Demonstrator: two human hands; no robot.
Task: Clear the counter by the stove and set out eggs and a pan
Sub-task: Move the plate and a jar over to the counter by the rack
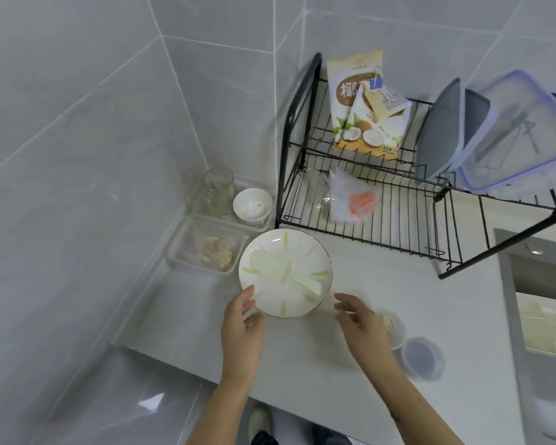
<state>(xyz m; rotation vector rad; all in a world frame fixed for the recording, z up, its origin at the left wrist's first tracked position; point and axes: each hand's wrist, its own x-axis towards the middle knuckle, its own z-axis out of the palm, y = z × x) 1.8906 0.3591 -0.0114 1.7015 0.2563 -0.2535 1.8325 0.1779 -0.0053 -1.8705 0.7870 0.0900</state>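
A white plate [286, 248] with green leaf marks and pale slices sits on the counter [350, 284]. The left hand [243, 322] touches its rim, fingers spread; the right hand [357, 319] hovers beside, open. On the black dish rack [398, 226] behind, a coconut-picture bag [360, 123] reads "椰".

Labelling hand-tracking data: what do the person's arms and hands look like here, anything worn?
Both the left hand and right hand are bare: no gloves, rings, watch or bracelets visible. Both forearms are uncovered to the frame edge, no sleeves in view. The right forearm shows a few small dark marks near the bottom edge; too blurred to identify.
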